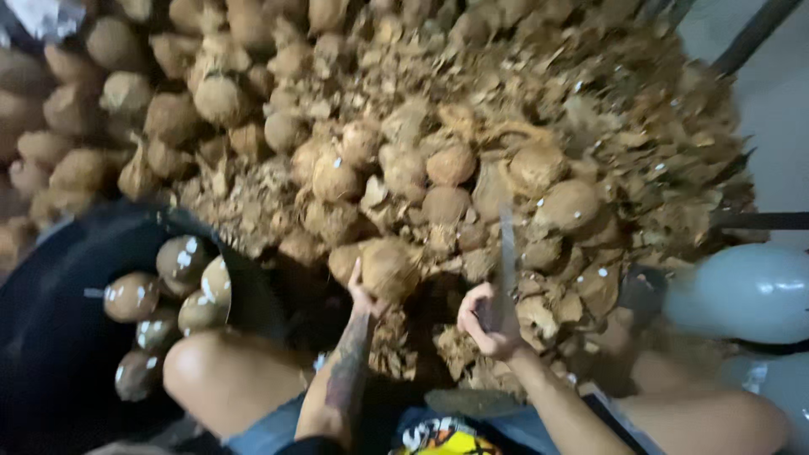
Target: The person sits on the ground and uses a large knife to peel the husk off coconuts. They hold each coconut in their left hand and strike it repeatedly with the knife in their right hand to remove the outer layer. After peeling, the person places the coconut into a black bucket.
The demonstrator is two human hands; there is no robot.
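The round, brown, fibrous coconut (386,268) sits at the near edge of the heaped husk pile (472,126), gripped from below by the left hand (364,295), with the right hand (487,324) just beside it, closed around an upright, long grey blade (506,261).

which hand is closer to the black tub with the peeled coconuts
Left. The left hand grips a coconut just right of the tub; the right hand, holding a knife, is farther right.

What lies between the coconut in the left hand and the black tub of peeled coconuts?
In the head view, between the coconut and the black tub lies a dark gap edged with loose brown husk scraps.
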